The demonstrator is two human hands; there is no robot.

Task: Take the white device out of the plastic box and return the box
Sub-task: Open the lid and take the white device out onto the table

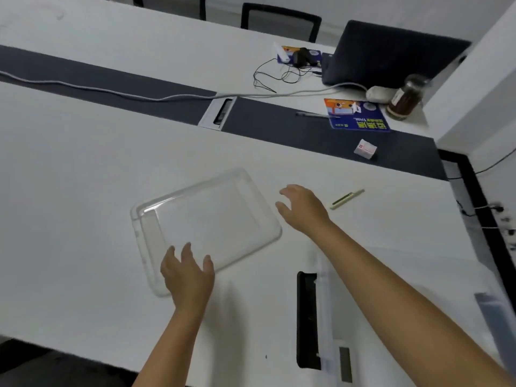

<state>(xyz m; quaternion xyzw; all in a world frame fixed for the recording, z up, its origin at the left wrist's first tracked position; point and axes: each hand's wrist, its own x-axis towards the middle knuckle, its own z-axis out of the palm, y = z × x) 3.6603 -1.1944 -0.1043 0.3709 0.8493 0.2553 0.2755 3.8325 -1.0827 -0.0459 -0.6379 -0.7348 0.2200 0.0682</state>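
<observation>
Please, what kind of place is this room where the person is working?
Most likely an office or meeting room. A long white table has a built-in cable port. At the far side stand a dark laptop and black office chairs.

Table (83,191): lid (206,219) of plastic box lies flat near centre. Left hand (187,275) over its near edge; right hand (304,210) just beside its right edge. Slim pen-like device (347,199) right of that hand. Plastic box (325,317) (mostly under the right forearm) nearer the viewer. Behind: small carton (365,148), booklet (356,115), jar (406,97), laptop (391,54).
</observation>
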